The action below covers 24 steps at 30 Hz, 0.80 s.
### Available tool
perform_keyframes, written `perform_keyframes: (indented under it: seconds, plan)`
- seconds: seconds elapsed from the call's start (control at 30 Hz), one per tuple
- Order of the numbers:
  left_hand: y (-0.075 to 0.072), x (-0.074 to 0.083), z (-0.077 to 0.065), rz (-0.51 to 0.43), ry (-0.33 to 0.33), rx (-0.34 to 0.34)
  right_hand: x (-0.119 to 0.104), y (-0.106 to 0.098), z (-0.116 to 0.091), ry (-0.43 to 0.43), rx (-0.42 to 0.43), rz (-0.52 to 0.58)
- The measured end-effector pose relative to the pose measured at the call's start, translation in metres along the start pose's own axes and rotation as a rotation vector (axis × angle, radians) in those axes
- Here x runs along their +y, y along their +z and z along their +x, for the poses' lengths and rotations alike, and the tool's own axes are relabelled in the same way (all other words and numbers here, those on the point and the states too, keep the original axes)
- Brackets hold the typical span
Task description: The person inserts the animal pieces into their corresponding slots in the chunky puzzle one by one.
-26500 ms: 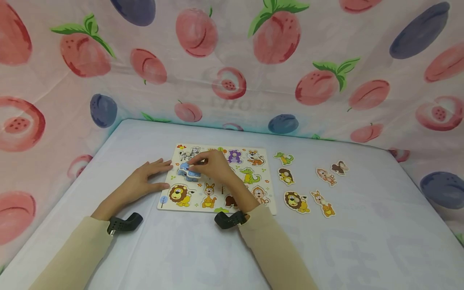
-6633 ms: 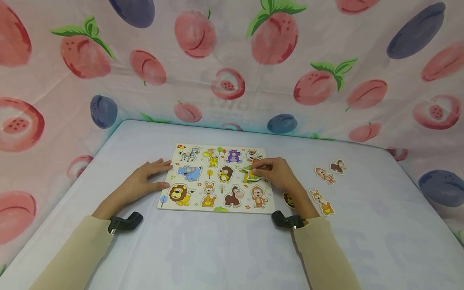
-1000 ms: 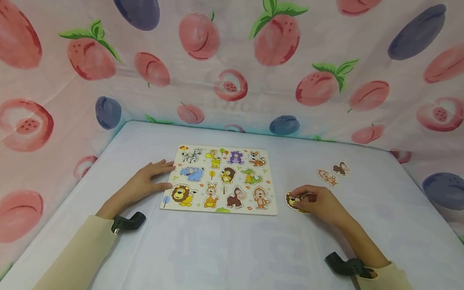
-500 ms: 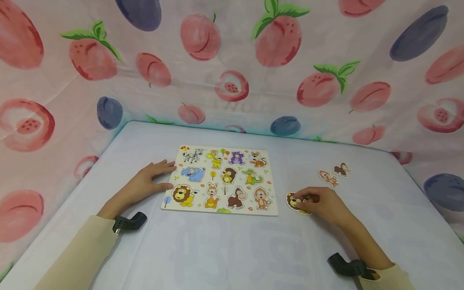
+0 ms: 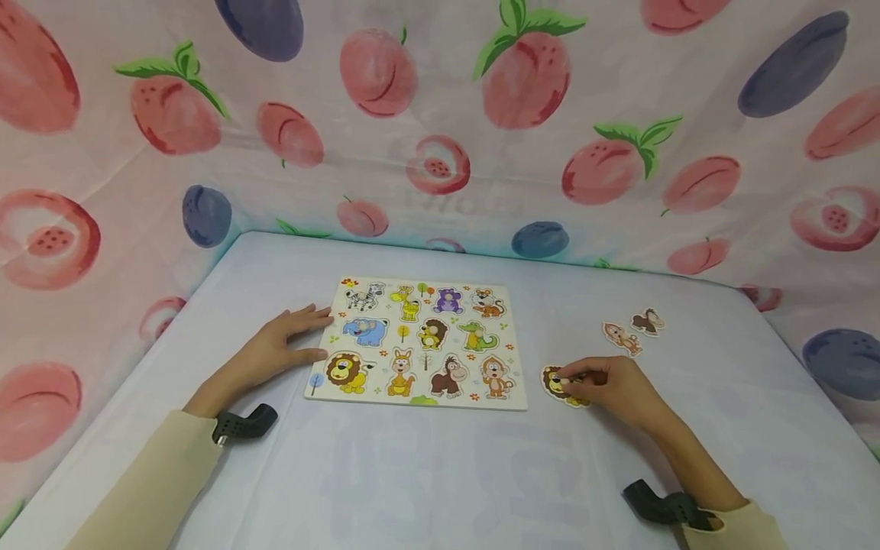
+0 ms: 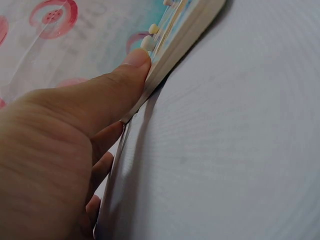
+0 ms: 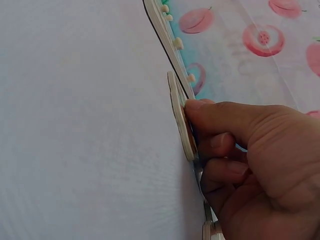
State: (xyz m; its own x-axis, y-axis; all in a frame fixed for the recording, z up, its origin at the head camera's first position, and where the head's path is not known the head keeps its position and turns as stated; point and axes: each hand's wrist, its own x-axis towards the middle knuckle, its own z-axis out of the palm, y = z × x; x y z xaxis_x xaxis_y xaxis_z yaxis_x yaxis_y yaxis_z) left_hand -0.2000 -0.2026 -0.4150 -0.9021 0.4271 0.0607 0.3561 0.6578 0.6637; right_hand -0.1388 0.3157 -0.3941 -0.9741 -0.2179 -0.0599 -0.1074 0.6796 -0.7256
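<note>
A cream puzzle board [image 5: 378, 391] printed with animals lies on the table. My left hand [image 5: 278, 342] rests at its left edge, thumb tip [image 6: 137, 57] on the rim, fingers spread along the side. Right of the board, my right hand [image 5: 622, 389] pinches the lion puzzle piece [image 5: 553, 382] from above with thumb and fingers; part of the lion is covered by the fingers. In the right wrist view the lion piece [image 7: 177, 110] shows edge-on below the thumb, slightly tilted. The elephant [image 5: 366, 331], hedgehog [image 5: 431, 334] and crocodile [image 5: 474, 336] pieces sit in the board.
A monkey piece [image 5: 622, 338] and a brown horse-like piece [image 5: 648, 321] lie farther right on the white cloth. Another knobbed piece [image 7: 212, 230] shows beneath my right hand in the right wrist view. A fruit-print curtain [image 5: 440, 92] stands behind the table.
Since 6.6 seconds ago, my right hand has left the crocodile piece in the board and moved right to the lion piece. Over the last second both hands stay nearly still.
</note>
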Motion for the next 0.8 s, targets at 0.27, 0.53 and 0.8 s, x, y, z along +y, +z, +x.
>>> perform_keyframes:
  seconds: [0.27,0.53,0.8]
  plan:
    - [0.0,0.001,-0.001,-0.01,-0.003,0.002,-0.001,0.0,0.001,-0.015,-0.009,-0.024]
    - [0.0,0.001,0.001,0.019,-0.01,-0.003,-0.01,0.0,0.003,-0.062,0.005,-0.021]
    - [0.001,0.0,0.0,0.02,-0.002,0.002,-0.03,0.004,0.015,-0.128,-0.025,-0.008]
